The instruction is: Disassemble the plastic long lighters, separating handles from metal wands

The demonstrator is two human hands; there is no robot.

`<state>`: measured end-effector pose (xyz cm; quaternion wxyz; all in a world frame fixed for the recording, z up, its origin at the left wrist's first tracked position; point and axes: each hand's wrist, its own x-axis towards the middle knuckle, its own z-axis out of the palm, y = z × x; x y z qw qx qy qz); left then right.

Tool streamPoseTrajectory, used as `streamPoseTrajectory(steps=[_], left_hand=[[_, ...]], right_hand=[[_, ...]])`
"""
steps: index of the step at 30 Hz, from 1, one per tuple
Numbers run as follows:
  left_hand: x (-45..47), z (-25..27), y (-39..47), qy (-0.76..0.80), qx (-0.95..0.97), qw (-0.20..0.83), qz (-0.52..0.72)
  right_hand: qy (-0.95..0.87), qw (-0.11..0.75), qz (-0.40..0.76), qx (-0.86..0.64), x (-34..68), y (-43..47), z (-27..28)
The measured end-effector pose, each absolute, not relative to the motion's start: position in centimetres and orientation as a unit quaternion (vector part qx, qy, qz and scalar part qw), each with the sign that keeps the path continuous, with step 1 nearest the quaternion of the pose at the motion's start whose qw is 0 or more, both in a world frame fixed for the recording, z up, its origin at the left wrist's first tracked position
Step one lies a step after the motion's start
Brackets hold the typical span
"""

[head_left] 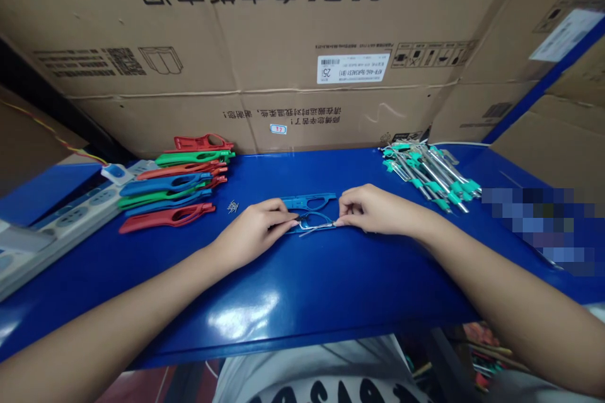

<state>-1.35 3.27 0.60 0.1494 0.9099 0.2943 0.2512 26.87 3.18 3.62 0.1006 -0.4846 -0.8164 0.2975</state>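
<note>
Two blue plastic handle halves, each with an oval loop, lie one behind the other on the table; the rear one (pixel 309 203) rests apart from my fingers. My left hand (pixel 255 227) is closed in a pinch at the left of the front half (pixel 316 216), beside a small dark part. A thin white wire (pixel 317 226) runs across this front half between my fingertips. My right hand (pixel 371 209) pinches at the wire's right end, touching the tip of the half. The fingers partly hide what they grip.
Red, green, orange and blue handle pieces (pixel 172 186) are stacked at left, beside a white power strip (pixel 70 217). Small metal pins (pixel 233 206) lie near my left hand. Metal rods with green fittings (pixel 428 173) are piled at right. A cardboard wall (pixel 283 75) closes the blue table's (pixel 246 277) back.
</note>
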Motion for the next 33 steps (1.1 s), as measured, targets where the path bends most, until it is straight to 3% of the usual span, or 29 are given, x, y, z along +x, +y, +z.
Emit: streamPoseTrajectory(steps=[4,10,16,25,33], left_hand=[[-1.2,0.4,3.3,0.289,0.913,0.140,0.252],[-1.4,0.4,3.5,0.292,0.917,0.127,0.241],[-1.7,0.7,3.6,0.289,0.918,0.128,0.239],[-1.6,0.7,3.4,0.283,0.913,0.135,0.262],[-1.6,0.5,3.3,0.290,0.915,0.140,0.245]], right_hand=[[-0.731,0.069,0.368,-0.570,26.0,3.3,3.7],[-0.738,0.082,0.390,-0.545,26.2,2.9,3.8],[-0.857,0.114,0.260,-0.429,26.5,2.4,3.5],[-0.858,0.025,0.198,-0.474,27.2,2.0,4.3],[-0.891,0.001,0.165,-0.424,27.4,2.1,4.4]])
